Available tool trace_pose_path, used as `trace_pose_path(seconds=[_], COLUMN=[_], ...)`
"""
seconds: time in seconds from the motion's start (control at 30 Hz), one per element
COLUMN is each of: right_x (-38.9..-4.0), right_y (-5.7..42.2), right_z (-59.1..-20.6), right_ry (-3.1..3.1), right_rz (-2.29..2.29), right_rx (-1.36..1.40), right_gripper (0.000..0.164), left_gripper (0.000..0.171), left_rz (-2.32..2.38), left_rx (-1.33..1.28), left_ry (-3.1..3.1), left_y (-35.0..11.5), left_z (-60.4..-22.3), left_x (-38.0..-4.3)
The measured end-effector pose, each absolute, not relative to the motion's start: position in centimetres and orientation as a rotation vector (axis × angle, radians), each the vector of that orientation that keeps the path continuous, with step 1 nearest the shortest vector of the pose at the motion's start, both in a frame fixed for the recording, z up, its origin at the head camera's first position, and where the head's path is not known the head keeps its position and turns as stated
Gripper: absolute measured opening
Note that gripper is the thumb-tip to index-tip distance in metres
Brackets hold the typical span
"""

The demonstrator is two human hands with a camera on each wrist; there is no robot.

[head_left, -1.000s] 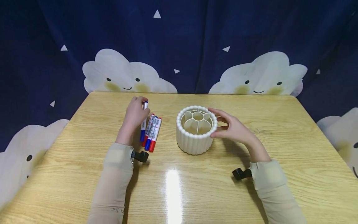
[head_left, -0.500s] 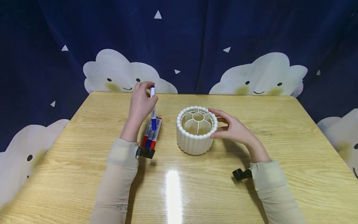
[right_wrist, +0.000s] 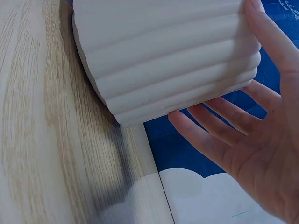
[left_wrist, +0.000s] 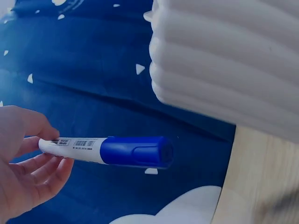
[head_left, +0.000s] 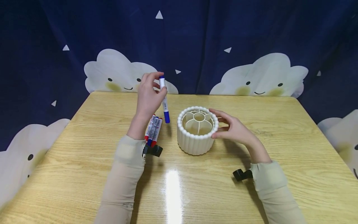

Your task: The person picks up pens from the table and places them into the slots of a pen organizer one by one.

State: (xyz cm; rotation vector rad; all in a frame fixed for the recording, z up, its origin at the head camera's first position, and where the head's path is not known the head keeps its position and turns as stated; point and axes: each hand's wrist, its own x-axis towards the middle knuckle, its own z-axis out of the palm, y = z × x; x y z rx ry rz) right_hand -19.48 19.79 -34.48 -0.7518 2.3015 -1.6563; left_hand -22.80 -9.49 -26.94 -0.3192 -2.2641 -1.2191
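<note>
My left hand [head_left: 149, 97] pinches a whiteboard marker [head_left: 165, 105] by its upper end, above the table and left of the cream pen holder [head_left: 195, 145]. The marker hangs nearly upright, its blue cap [left_wrist: 135, 151] lowest and pointing away from my fingers in the left wrist view. The round holder is ribbed, with a beaded rim and a divider of petal-shaped compartments around a central ring. My right hand [head_left: 236, 130] grips the holder's right side, thumb in front and fingers [right_wrist: 203, 133] along the far side. Three more markers [head_left: 153, 129] lie side by side beneath my left wrist.
The wooden table [head_left: 201, 189] ends at the back against a dark blue curtain [head_left: 190, 37] printed with clouds and triangles. A small black camera [head_left: 154, 150] sticks out from my left cuff, and another black camera [head_left: 240, 175] from the right.
My left hand has lifted the marker from beside the others and carried it up and right toward the holder. My right hand and the holder have stayed put.
</note>
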Motion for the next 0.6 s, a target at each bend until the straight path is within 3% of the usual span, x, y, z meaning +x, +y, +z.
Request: trace_pose_path(seconds=[0.6], right_x=[-19.4], right_y=[19.7], right_z=[-34.4], right_ry=[2.287], right_rz=[-1.667], right_rx=[-0.742], right_gripper=[0.085], left_gripper=[0.037], left_rz=[-1.276], left_rx=[-0.521], left_ry=[-1.880], left_y=[-6.6], left_z=[-25.8], left_x=[-22.3])
